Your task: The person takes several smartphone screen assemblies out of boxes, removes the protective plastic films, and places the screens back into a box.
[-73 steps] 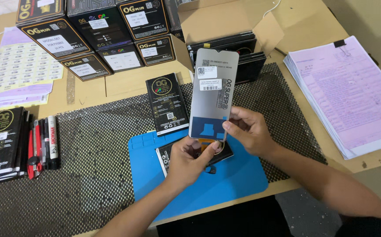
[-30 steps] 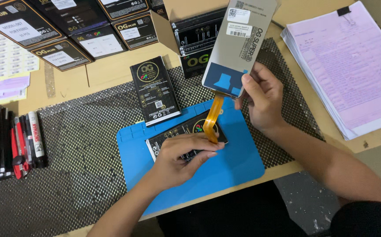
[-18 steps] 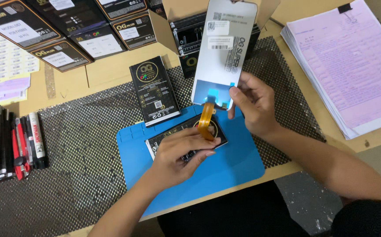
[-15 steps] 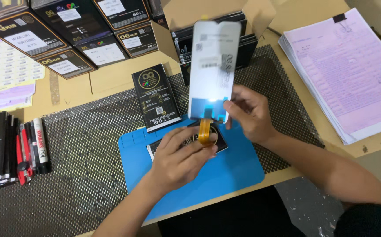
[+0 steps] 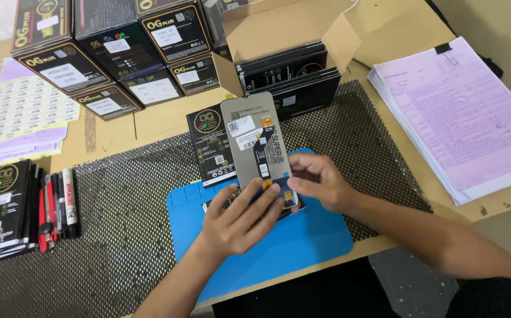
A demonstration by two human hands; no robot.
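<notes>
Grey phone screen panel (image 5: 254, 141) out of box, held tilted over blue mat (image 5: 302, 247), back side up. Right hand (image 5: 320, 182) pinches panel's lower edge. Left hand (image 5: 241, 218) presses fingers flat on small dark device (image 5: 249, 200) beneath, at orange flex cable (image 5: 265, 154). Judged mid-way: flex connection under way; open carton of boxed panels (image 5: 288, 82) behind still full.

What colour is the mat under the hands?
Solid blue work mat, lying on a black mesh liner; seen in the head view.
</notes>
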